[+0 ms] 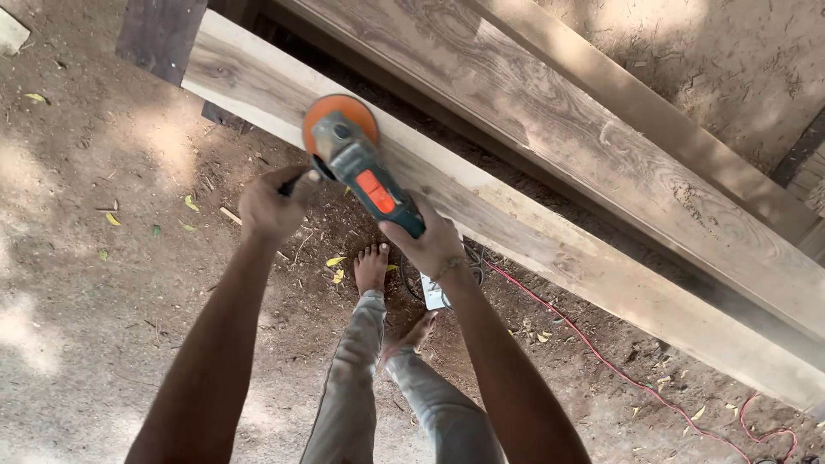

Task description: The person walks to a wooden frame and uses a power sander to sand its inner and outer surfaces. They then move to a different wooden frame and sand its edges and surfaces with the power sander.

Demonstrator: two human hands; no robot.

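Observation:
I hold an angle grinder [361, 167] with a teal body, an orange switch and a round orange sanding disc. The disc lies flat on the near edge of a long pale wooden plank [550, 232] that runs diagonally from upper left to lower right. My left hand [271, 206] grips the black side handle at the tool's head. Around the rear of the tool's body, my right hand [430, 245] is closed.
A second, wider grained plank [593, 129] lies beyond the first, with a narrower beam [653, 112] behind it. A red cable [619, 369] snakes over the dirt ground at lower right. My bare feet [371, 266] stand below the plank, with yellow leaves scattered around.

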